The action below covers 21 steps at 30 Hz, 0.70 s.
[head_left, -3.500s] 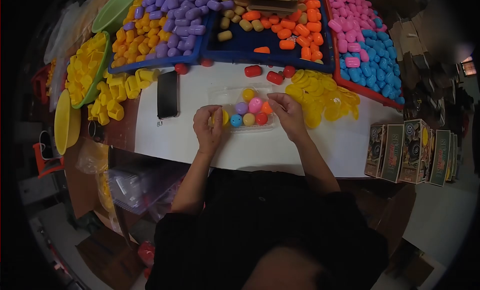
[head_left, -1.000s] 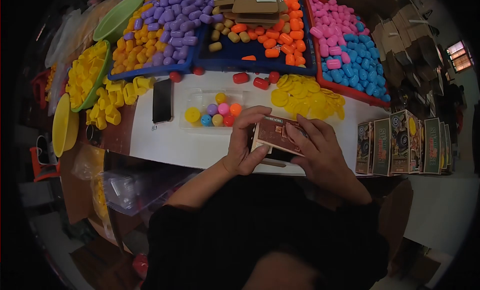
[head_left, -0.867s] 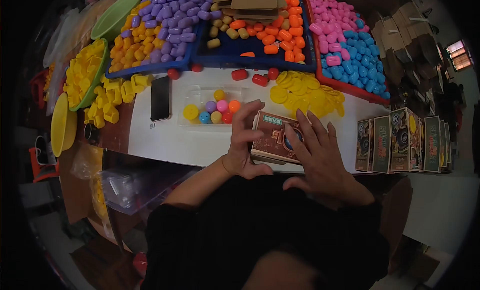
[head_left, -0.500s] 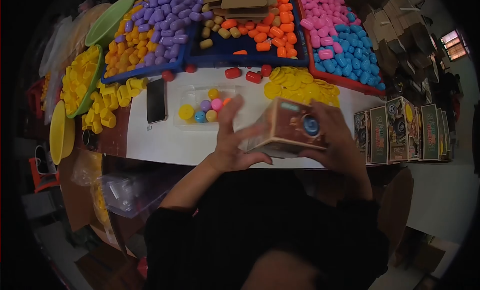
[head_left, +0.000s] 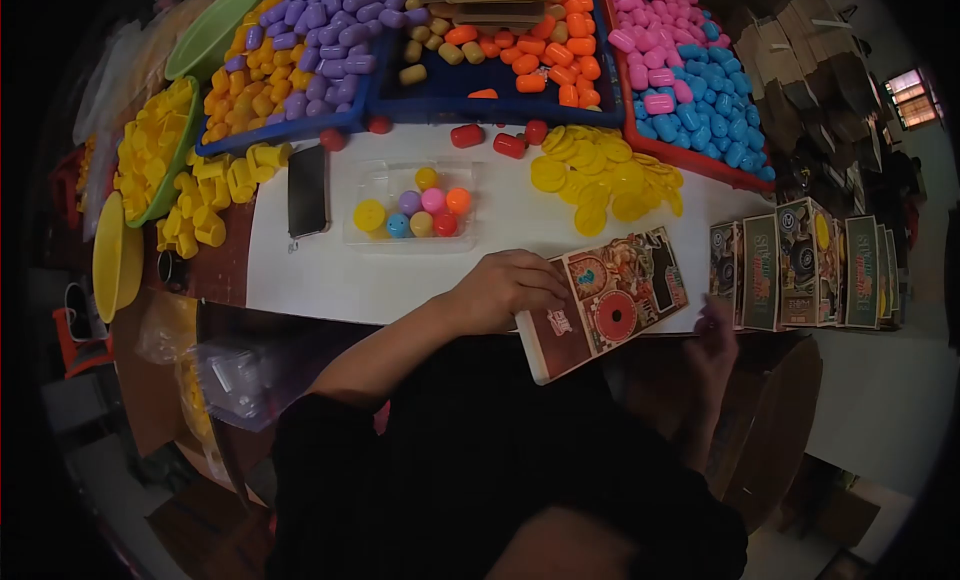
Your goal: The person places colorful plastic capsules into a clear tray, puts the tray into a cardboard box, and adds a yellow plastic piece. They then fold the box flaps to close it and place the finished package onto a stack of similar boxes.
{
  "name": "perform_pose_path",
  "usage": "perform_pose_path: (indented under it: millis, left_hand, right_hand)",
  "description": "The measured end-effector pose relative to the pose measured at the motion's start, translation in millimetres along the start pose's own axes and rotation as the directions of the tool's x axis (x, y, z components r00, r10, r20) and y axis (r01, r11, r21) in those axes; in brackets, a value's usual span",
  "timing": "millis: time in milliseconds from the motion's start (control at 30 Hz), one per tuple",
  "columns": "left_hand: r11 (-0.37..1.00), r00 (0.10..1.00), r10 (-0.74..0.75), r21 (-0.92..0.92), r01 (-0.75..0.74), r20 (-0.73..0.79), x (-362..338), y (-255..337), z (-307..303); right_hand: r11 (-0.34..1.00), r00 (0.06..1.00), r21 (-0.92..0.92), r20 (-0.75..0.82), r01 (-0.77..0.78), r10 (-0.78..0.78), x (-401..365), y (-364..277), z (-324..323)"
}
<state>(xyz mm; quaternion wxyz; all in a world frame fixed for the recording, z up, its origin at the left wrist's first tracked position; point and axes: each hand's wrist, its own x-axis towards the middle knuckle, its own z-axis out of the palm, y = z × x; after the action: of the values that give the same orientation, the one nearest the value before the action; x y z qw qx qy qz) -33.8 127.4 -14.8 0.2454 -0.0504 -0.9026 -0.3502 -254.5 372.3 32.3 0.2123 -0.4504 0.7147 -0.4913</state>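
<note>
A printed cardboard box (head_left: 608, 305) lies tilted at the table's front edge, its illustrated side with a red circle and a dark cut-out facing up. My left hand (head_left: 512, 290) is closed around its left end, fingers over the top edge. Just off the box's right end is my right hand (head_left: 712, 335), fingers bent and smeared by motion. Beyond the box, yellow discs (head_left: 590, 170) lie in a loose heap. A clear plastic case (head_left: 358, 185) holding several small coloured balls and a yellow disc stands to the left.
Printed boxes (head_left: 795, 265) stand in a row at the right. Trays of purple, orange and pink-blue capsules line the back, with a few red capsules (head_left: 467, 135) before them. A phone (head_left: 308, 190) and yellow plastic pieces (head_left: 215, 195) sit at the left.
The box has turned from an end-on view to lie with its illustrated side up, nearer my body. My left hand has closed on it, and my right hand has come off it.
</note>
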Motion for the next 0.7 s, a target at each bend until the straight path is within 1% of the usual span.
perform_pose_path:
  millis: [33,67,100,133,167,200,233,267,300,333,367,400,433,500,533,600,633,700]
  left_hand:
    - [1.0,0.998,-0.002,0.003,0.002,0.059,4.3,1.8,1.0]
    - [1.0,0.993,-0.001,0.006,0.0,0.119,7.8,2.5,1.1]
    - [1.0,0.992,0.001,0.005,-0.001,0.124,10.6,0.6,0.0]
    - [0.993,0.986,0.029,0.107,-0.047,0.163,14.2,-2.5,-1.0]
    - [0.974,0.978,0.053,0.206,-0.095,0.202,17.4,-5.4,-2.6]
    - [0.947,0.96,-0.141,0.315,0.06,0.243,18.5,-2.0,-18.9]
    - [0.881,0.905,-0.336,0.427,0.204,0.26,15.8,2.4,-43.4]
    - [0.786,0.831,-0.506,0.52,0.334,0.232,11.3,-2.5,-65.9]
    - [0.662,0.731,-0.657,0.607,0.439,0.187,5.0,-12.6,-87.3]
    - [0.586,0.661,-0.731,0.653,0.48,0.17,-3.7,-24.8,-101.5]
    - [0.506,0.585,-0.797,0.694,0.513,0.148,-13.3,-36.7,-111.7]
    - [0.464,0.527,-0.832,0.74,0.487,0.174,-23.2,-49.4,-116.4]
    - [0.463,0.529,-0.83,0.744,0.482,0.174,-27.7,-53.5,-117.5]
    - [0.481,0.457,-0.857,0.69,0.54,0.239,-31.7,-58.3,-120.6]
    - [0.482,0.457,-0.856,0.695,0.533,0.243,-34.8,-57.8,-122.4]
    - [0.547,0.536,-0.811,0.625,0.557,0.232,-42.5,-53.1,-121.4]
    - [0.549,0.535,-0.811,0.624,0.557,0.235,-45.1,-49.2,-119.6]
    - [0.615,0.59,-0.767,0.552,0.563,0.252,-49.2,-39.7,-116.9]
  right_hand:
    - [0.93,0.948,-0.341,0.319,0.138,-0.023,4.6,-36.1,14.2]
    - [0.856,0.906,-0.429,0.412,0.289,-0.1,3.9,-39.4,42.4]
    - [0.753,0.848,-0.495,0.506,0.435,-0.157,2.9,-36.2,68.9]
    - [0.754,0.851,-0.496,0.503,0.43,-0.154,1.1,-23.1,89.8]
    - [0.721,0.916,-0.587,0.361,0.368,-0.173,-0.4,-4.0,108.8]
    - [0.684,0.955,-0.666,0.216,0.297,-0.203,1.9,7.3,119.4]
    - [0.683,0.954,-0.666,0.221,0.3,-0.204,6.2,9.6,123.4]
    - [0.759,0.971,-0.606,0.15,0.238,-0.184,10.9,11.3,127.5]
    - [0.828,0.985,-0.534,0.076,0.173,-0.157,16.3,12.1,132.5]
    - [0.833,0.986,-0.528,0.072,0.167,-0.152,24.0,6.0,134.9]
    - [0.938,0.989,-0.339,0.148,0.069,-0.019,33.1,-5.5,134.4]
    - [0.988,0.965,-0.147,0.247,-0.054,0.089,39.5,-12.0,135.4]
    - [0.988,0.966,-0.142,0.242,-0.052,0.086,42.6,-14.4,143.4]
    - [0.992,0.983,0.112,0.177,-0.063,0.043,47.4,-20.2,162.5]
    - [0.991,0.984,0.117,0.171,-0.066,0.045,48.9,-21.8,165.5]
    - [0.993,0.971,0.097,0.236,-0.062,0.037,51.0,-26.1,167.4]
    - [0.993,0.971,0.096,0.236,-0.065,0.041,51.8,-27.2,167.5]
    - [0.991,0.97,0.105,0.24,-0.078,0.051,53.0,-29.2,168.4]
